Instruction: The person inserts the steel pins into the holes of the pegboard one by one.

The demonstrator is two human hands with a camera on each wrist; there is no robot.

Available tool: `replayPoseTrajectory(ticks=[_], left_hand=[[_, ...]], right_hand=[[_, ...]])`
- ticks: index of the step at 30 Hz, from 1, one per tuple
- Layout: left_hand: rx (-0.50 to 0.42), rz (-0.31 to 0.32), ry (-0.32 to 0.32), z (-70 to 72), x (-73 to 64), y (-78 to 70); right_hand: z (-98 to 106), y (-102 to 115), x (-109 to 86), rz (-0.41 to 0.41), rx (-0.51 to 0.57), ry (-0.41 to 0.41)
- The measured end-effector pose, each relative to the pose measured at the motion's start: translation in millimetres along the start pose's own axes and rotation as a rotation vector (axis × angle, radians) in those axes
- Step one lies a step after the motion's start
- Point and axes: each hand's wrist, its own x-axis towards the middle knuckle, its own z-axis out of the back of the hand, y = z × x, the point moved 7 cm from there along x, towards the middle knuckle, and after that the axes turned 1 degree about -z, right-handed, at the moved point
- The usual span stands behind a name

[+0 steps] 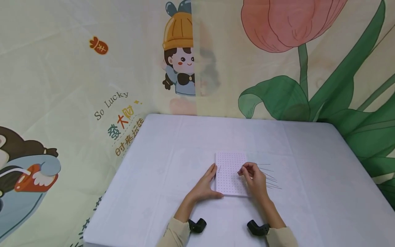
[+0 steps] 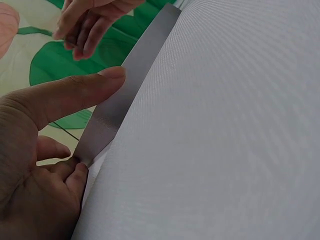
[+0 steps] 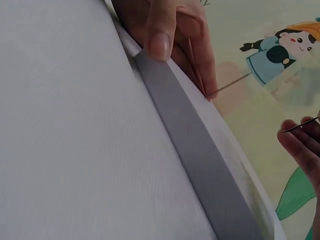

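A white board (image 1: 229,183) with rows of small holes lies on the table. My left hand (image 1: 202,187) rests against its near left corner, the fingers along the left edge and the thumb on the near side face (image 2: 107,112). A thin dark needle-like rod (image 3: 232,84) stands tilted in the board near that left edge. Over the board's right part, my right hand (image 1: 255,179) pinches another such rod (image 3: 300,125) between thumb and fingers. In the right wrist view, that rod is apart from the board. Several loose thin rods (image 1: 271,178) lie right of the board, partly behind the hand.
White cloth covers the table (image 1: 172,151). Printed cloth (image 1: 216,68) with flowers and cartoon figures hangs behind and on the left. Black wrist devices (image 1: 197,225) sit on both forearms, near the table's front.
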Motion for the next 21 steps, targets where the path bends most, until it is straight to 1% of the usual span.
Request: replayPoseTrajectory(ticks=[3,6,10,12,17,21], left_hand=[[0.002,-0.015,-0.005,0.9,-0.3,0.5],[0.008,-0.03,-0.005,1.5,-1.0,0.4],[0.024,-0.052,0.0,1.0,-1.8,0.4],[0.026,-0.062,-0.003,1.2,-2.4,-0.2],[0.028,-0.07,-0.005,1.9,-2.8,-1.0],[0.023,-0.074,-0.003,2.2,-2.0,-1.0]], right_hand=[[-16.7,4.5,8.1,0.007,0.046,0.014],[-33.7,-11.4,10.3,-0.012,0.092,0.025],[-50.9,-17.6,10.8,-0.027,0.093,0.038],[-57.8,-18.2,11.2,-0.026,0.098,0.043],[-70.0,-18.5,11.4,0.009,0.127,0.062],[-75.5,-21.3,11.4,0.002,0.14,0.092]])
